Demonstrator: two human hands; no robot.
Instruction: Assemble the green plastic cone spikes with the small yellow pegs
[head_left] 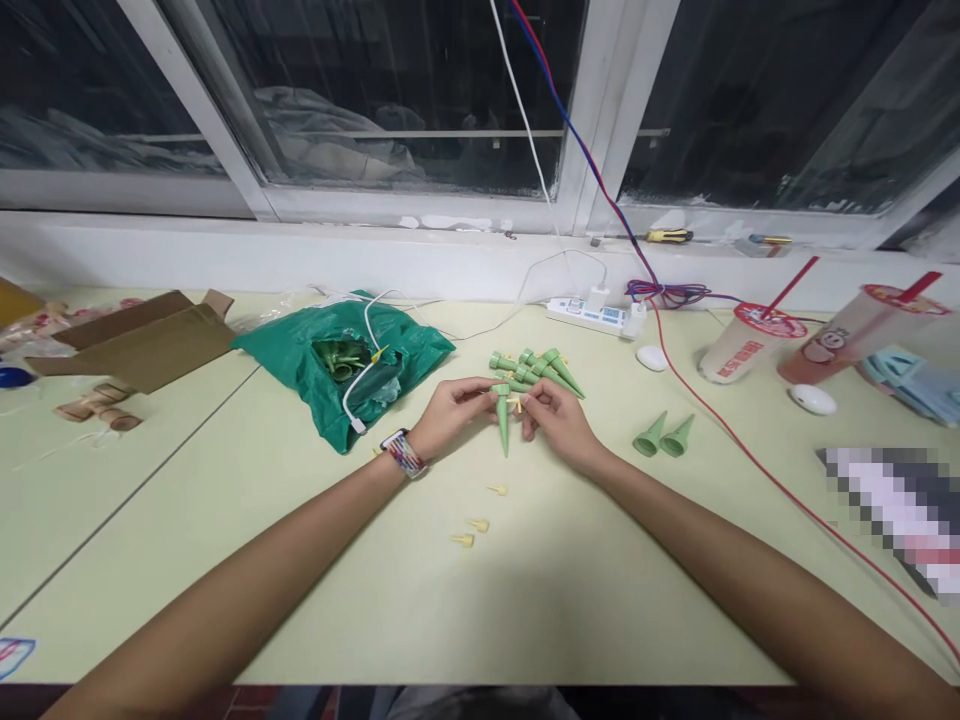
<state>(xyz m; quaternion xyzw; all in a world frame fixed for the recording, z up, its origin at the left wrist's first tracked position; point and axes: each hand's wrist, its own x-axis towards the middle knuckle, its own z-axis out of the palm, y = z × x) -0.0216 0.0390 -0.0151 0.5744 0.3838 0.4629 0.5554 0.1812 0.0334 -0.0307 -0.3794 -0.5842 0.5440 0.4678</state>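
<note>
My left hand (454, 413) is closed on a green plastic spike (504, 425), its wide ribbed end up and its point down. Close beside it, my right hand (553, 420) pinches a small yellow nozzle (516, 405) at the side of the spike. Whether the two parts touch I cannot tell. Just behind my hands lies a group of several green spikes (544, 372), some with yellow bits on them. Nearer me, three loose yellow nozzles (480, 525) rest on the table. Two green cones (663, 440) without yellow parts sit to the right of my right hand.
A torn green bag (292, 350) with more green pieces lies at left, a white cable across it. Further left are a cardboard box (150, 340) and a wooden toy (97, 408). A power strip (589, 315), two drink cups (750, 345) and a red cable (720, 432) occupy the right side.
</note>
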